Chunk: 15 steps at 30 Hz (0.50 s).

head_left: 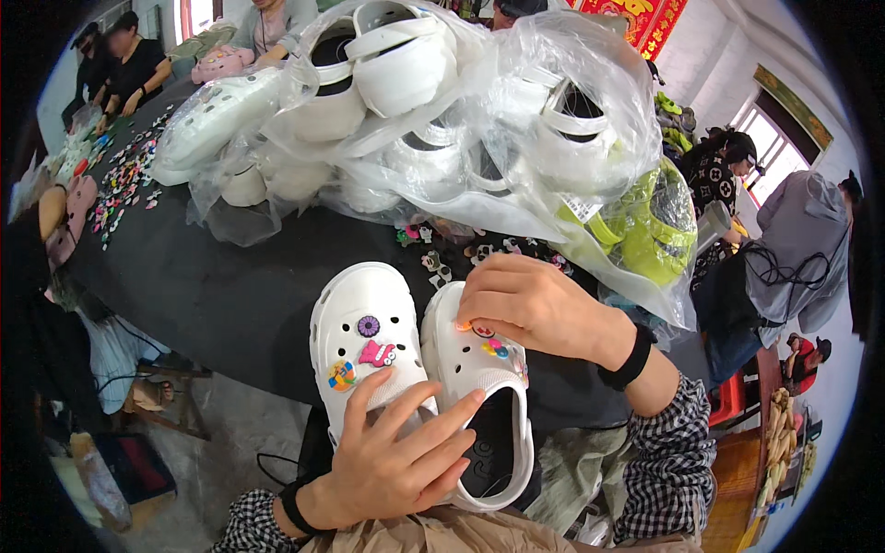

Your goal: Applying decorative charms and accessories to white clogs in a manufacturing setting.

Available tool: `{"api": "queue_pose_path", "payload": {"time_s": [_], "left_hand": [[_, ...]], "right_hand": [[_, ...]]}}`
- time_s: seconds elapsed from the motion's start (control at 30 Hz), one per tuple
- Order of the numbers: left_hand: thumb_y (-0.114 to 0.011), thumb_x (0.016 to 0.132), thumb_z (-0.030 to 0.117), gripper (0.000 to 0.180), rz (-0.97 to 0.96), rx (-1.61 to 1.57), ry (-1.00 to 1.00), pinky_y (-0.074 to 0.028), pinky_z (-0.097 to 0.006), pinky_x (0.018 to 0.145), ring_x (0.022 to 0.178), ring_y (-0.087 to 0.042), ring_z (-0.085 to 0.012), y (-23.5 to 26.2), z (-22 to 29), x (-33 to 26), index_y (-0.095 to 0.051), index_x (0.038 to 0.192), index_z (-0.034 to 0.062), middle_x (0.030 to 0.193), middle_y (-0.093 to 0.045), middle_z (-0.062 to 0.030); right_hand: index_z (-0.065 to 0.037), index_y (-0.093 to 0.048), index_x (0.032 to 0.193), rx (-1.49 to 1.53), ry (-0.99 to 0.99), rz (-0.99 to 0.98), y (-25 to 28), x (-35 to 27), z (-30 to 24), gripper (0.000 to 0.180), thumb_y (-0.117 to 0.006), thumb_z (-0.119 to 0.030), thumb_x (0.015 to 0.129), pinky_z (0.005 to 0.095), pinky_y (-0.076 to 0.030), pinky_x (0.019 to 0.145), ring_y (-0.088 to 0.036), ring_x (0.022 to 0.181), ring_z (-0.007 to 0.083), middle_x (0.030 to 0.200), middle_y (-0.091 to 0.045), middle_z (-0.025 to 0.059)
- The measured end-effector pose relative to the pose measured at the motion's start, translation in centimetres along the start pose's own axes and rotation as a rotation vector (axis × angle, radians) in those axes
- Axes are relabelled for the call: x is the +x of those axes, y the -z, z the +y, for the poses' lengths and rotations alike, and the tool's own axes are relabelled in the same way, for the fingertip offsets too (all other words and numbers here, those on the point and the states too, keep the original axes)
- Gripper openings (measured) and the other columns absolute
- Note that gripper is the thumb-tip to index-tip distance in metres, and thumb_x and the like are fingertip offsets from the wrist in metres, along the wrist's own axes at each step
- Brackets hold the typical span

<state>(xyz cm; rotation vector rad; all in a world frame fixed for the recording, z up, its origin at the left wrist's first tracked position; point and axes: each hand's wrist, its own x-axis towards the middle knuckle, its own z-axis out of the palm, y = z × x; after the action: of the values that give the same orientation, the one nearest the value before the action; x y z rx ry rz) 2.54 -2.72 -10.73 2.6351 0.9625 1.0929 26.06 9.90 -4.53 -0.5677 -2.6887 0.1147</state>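
Observation:
Two white clogs lie side by side before me, toes pointing away. On the left clog [367,288] sit a purple round charm [369,326], a pink charm [376,353] and an orange-and-blue charm [342,375]. My left hand [392,461] rests across both clogs, fingers spread and stretched out. Over the toe of the right clog [447,364], my right hand [539,304] is closed, its fingertips pinching at an orange shoe charm [463,325], mostly hidden by the fingers. Next to it is a multicoloured charm [495,348].
White clogs in clear plastic bags [406,78] are heaped at the table's far side, with lime-green clogs [654,230] on the right. Loose charms [129,175] lie scattered at the far left, others beneath the bags. Other people sit around the black table [230,295].

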Motion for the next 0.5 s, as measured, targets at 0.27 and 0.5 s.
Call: {"api": "queue_pose_path", "payload": {"time_s": [0.27, 0.5], "left_hand": [[-0.073, 0.078, 0.023, 0.019, -0.029, -0.017, -0.007, -0.033, -0.061, 0.111, 0.118, -0.06, -0.028, -0.3, 0.05, 0.18, -0.078, 0.095, 0.0166, 0.135, -0.067, -0.0012], [-0.074, 0.077, 0.02, 0.016, -0.009, -0.024, -0.001, -0.032, -0.059, 0.112, 0.117, -0.061, -0.0269, -0.26, -0.15, 0.02, -0.079, 0.092, 0.0157, 0.133, -0.068, -0.0008]], "right_hand": [[-0.004, -0.064, 0.089, 0.033, -0.009, -0.079, 0.22, -0.29, 0.22, 0.015, -0.07, -0.009, 0.076, 0.0393, -0.053, 0.086, -0.062, 0.096, 0.0296, 0.093, -0.066, 0.0088], [-0.004, -0.069, 0.097, 0.145, -0.076, -0.144, 0.78, -0.83, -0.26, 0.017, -0.071, -0.006, 0.08, 0.0394, -0.053, 0.089, -0.061, 0.103, 0.0297, 0.099, -0.065, 0.0094]]}}
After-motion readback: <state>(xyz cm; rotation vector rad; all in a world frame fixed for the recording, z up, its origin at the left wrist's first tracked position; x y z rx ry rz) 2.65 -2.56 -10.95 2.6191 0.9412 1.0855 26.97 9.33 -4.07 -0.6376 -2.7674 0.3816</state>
